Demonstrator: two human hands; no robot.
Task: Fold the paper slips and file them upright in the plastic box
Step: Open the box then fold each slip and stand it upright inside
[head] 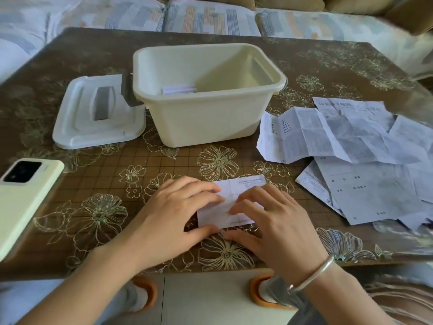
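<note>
Paper slip [243, 185] is pressed flat under extended fingers of left hand [173, 207] and right hand [267, 221] on floral table [93, 181]; sofa [210, 17] noted at twelve o'clock.

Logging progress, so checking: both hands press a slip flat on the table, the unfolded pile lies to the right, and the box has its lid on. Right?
No: the head view shows the plastic box open, its lid lying to its left. The left hand and right hand do press the slip flat, with the unfolded pile to the right.
</note>
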